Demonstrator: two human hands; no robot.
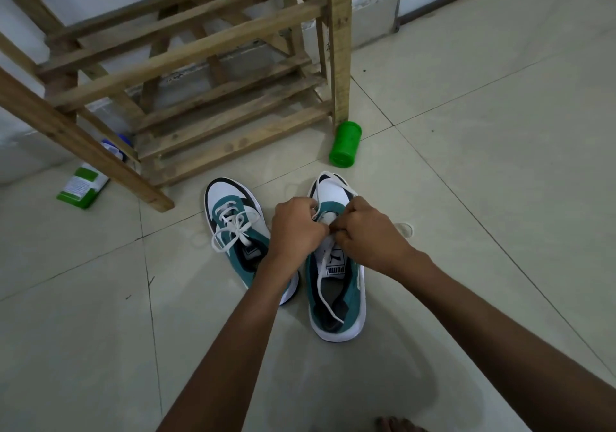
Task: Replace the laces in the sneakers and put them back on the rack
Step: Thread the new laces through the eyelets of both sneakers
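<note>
So roughly halfway, I'd say. The teal, white and black sneaker on the left of center [238,228] looks finished: white lace threaded through and tied in a bow, just sitting on the pale tiled floor [466,198]. The matching teal and white sneaker right beside it [336,285] is the one being worked on. Both hands are bunched together over its eyelets in the middle of the frame. The left hand [297,228] and the right hand [368,235] each have fingers curled in, pinching the flat white lace [323,293] up near the toe end of the lacing. One loose end of that lace trails down over the tongue and into the shoe opening, so most of the eyelets still look unthreaded to me.

Still left: finish lacing this one, tie it, then both shoes go onto the slatted wooden rack [206,98] in the upper left, just behind them. Neither is on it yet.

Random stuff around: a green plastic cylinder [345,144] lying by the rack's leg, and a green and white carton [81,186] at the left.
</note>
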